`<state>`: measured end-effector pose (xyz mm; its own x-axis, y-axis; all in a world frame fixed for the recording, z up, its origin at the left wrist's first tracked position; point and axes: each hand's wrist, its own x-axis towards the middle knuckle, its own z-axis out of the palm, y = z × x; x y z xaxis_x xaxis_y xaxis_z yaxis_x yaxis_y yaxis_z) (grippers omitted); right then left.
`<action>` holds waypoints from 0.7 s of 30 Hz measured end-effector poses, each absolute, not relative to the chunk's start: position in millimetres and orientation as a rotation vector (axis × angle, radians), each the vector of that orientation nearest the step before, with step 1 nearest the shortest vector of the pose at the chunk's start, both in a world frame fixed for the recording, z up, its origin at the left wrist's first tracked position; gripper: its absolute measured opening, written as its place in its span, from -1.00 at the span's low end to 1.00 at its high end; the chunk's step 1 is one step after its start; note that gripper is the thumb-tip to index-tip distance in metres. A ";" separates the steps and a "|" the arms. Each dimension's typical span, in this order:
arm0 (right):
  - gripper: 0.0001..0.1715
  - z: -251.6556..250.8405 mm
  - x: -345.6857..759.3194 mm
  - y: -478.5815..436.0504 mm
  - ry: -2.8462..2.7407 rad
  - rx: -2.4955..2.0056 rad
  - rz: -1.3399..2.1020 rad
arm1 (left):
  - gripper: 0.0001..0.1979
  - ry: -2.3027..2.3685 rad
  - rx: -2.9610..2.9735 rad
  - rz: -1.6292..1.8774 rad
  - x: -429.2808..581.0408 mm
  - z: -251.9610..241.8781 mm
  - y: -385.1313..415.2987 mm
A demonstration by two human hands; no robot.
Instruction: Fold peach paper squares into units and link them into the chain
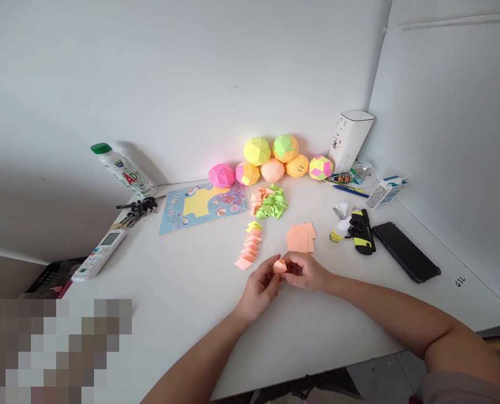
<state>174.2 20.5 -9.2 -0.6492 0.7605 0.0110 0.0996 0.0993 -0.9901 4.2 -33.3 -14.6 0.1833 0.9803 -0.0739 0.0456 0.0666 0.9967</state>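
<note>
Between my two hands, over the front middle of the white table, is a small folded piece of peach paper (pixel 280 266). My left hand (pixel 260 287) pinches it from the left, and the fingers of my right hand (pixel 305 271) close on its right side. Just beyond my right hand lie several loose square peach paper sheets (pixel 300 238). To the left runs a row of folded peach paper units (pixel 250 249), with yellow ones at its far end. Farther back sits a heap of green and peach folded paper pieces (pixel 273 203).
Several colourful paper balls (pixel 273 170) are stacked against the wall. At left are a white bottle (pixel 125 171), keys (pixel 138 209), a remote control (pixel 100 255) and a blue card (pixel 174 210). Glue (pixel 340 230), a yellow-black tool (pixel 362 233), a phone (pixel 406 251) and a drink carton (pixel 385 192) lie right.
</note>
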 end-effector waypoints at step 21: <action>-0.91 -10.6 174.9 20.6 -1.885 -0.780 1.489 | -0.74 1.255 1.291 0.962 6.0 -6.5 -30.6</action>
<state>174.9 20.6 -10.6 -0.6425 0.7596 0.1006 0.0780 0.1955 -0.9776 6.0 -30.6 -6.5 0.1279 0.9851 -0.1148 0.1451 0.0959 0.9848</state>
